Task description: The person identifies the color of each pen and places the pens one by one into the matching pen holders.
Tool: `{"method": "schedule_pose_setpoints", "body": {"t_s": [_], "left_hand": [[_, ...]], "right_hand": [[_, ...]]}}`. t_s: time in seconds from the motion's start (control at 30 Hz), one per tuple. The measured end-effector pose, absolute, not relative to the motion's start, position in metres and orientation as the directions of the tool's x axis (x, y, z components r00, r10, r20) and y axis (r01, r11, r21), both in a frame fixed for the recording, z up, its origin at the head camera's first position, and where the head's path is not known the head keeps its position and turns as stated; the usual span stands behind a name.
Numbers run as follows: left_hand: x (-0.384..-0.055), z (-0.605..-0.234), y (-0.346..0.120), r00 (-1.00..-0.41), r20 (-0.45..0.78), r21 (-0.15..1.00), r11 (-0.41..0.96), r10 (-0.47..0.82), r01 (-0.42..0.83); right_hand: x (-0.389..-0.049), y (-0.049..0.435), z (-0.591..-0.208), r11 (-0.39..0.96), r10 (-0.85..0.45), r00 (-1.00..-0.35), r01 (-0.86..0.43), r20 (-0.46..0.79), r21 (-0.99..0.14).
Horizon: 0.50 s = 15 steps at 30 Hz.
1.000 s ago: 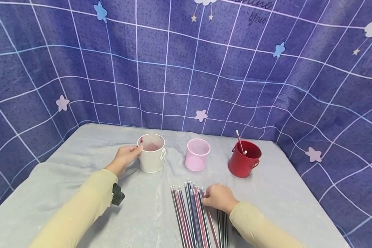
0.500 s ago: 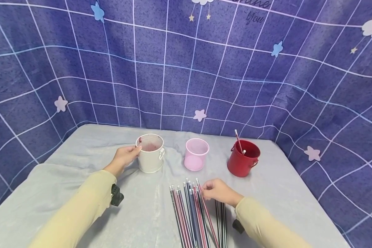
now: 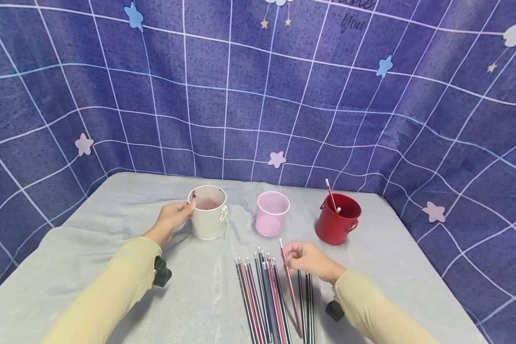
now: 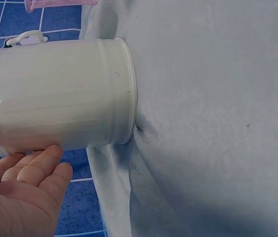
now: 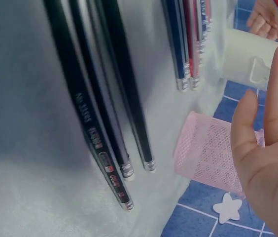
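My left hand (image 3: 172, 220) holds a white metal bucket (image 3: 208, 223) by its left rim; in the left wrist view its fingers (image 4: 39, 167) rest against the outer wall. Between thumb and fingers, my right hand (image 3: 311, 261) pinches a red pencil (image 3: 292, 294), eraser end up and tilted, its lower end near the cloth. Left of that pencil lies a row of red and dark blue pencils (image 3: 264, 301). Several black pencils (image 3: 307, 306) lie just right of it, seen close in the right wrist view.
A pink mesh cup (image 3: 272, 220) stands beyond the pencils. To its right a red bucket (image 3: 336, 227) holds a couple of pencils, one leaning up over the rim. Grey cloth (image 3: 189, 296) covers the table, and a blue gridded curtain (image 3: 249, 105) hangs behind.
The red pencil has been lifted by its eraser end out of the row, and my right hand has moved slightly up with it. My left hand stays on the white bucket.
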<state>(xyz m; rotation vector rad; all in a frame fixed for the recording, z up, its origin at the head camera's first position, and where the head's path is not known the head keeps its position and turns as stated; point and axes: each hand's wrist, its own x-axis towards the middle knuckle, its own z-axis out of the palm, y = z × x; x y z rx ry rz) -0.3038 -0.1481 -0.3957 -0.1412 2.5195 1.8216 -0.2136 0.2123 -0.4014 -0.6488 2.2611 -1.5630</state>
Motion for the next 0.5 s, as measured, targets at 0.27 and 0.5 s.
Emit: {"method": "schedule_pose_setpoints", "body": {"t_s": [0.27,0.5], "left_hand": [[-0.303,-0.393,-0.151,-0.997,-0.064,0.949,0.307,-0.052,-0.076],[-0.303,-0.394,-0.148,-0.996,-0.081,0.949,0.301,-0.047,-0.092]], "right_hand": [[-0.217,0.218,-0.392,0.177,-0.533,-0.844,-0.175,0.055,-0.968],[-0.217,0.222,-0.38,0.119,-0.448,-0.886,-0.187,0.116,-0.975]]}}
